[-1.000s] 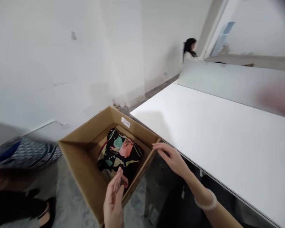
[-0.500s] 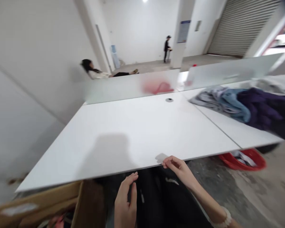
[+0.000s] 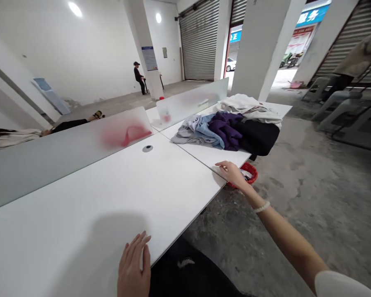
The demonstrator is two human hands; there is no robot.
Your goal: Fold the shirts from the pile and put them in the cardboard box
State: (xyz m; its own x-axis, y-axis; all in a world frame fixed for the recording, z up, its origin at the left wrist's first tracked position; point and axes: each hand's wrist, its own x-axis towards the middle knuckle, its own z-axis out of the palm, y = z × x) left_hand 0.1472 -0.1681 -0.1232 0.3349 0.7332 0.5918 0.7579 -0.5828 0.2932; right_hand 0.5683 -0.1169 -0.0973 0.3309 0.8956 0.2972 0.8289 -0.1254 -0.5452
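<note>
My left hand (image 3: 134, 266) lies flat and open on the near edge of the white table (image 3: 89, 206), fingers stretched forward, holding nothing. My right hand (image 3: 234, 173) reaches out to the right, fingers open and resting on the front edge of the adjoining white table (image 3: 210, 153). A pile of clothes (image 3: 231, 128) in grey, blue, purple, black and white lies on that table beyond my right hand. A white bead bracelet (image 3: 262, 206) sits on my right wrist.
A red basket (image 3: 250, 175) stands on the concrete floor under the right table. A frosted divider (image 3: 64, 148) runs along the back of the tables. A person sits behind it at left; another stands by a pillar far back. Chairs stand at far right.
The view has swung right, from the cardboard box of clothes to the tables. My right hand has stretched out to the right table's edge; my left hand has come to rest on the near table.
</note>
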